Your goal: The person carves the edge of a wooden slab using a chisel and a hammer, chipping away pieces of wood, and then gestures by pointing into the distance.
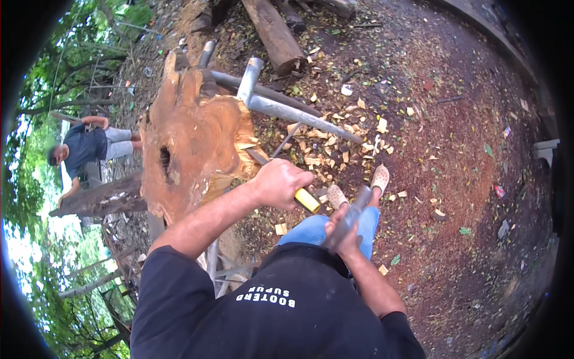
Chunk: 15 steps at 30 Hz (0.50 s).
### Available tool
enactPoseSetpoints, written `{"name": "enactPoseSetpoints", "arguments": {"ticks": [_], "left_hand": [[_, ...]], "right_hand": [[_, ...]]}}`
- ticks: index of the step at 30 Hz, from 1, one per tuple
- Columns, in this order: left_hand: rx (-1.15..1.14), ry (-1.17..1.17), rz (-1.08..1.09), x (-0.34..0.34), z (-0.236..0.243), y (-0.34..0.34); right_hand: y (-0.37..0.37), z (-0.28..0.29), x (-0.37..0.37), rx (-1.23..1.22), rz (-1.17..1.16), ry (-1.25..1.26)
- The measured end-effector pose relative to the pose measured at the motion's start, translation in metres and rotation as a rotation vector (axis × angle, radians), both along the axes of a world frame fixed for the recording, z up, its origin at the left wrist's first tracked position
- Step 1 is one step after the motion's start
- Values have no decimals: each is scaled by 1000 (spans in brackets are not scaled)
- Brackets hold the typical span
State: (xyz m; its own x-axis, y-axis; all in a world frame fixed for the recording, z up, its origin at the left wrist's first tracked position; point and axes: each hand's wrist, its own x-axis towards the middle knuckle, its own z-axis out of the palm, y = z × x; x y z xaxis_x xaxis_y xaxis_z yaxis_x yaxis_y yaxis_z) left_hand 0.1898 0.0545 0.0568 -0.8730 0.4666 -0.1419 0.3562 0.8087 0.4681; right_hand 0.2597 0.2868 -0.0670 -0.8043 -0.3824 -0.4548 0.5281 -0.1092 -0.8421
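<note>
Yellow-handled chisel (286, 173) in closed left hand (280, 182), mallet (350, 216) in right hand (342, 234).

A big gnarled slab of reddish wood (194, 146) rests on crossed grey metal pipes (281, 109), with pale wood chips (326, 157) scattered on the ground to its right and a weathered brown log (274, 33) behind.

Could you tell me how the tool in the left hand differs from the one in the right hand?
The chisel in the left hand has a yellow handle and a thin blade set against the wood slab; the grey bar in the right hand is plain, thicker and held away from the slab. Both are gripped in closed fists.
</note>
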Motion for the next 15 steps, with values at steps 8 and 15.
{"name": "enactPoseSetpoints", "arguments": {"ticks": [8,15], "left_hand": [[11,-63,-71,1,-4,-3],[-63,-40,-73,20,-7,-15]], "right_hand": [[-21,0,-3,124,257,512],[9,19,-6,-101,5,572]]}}
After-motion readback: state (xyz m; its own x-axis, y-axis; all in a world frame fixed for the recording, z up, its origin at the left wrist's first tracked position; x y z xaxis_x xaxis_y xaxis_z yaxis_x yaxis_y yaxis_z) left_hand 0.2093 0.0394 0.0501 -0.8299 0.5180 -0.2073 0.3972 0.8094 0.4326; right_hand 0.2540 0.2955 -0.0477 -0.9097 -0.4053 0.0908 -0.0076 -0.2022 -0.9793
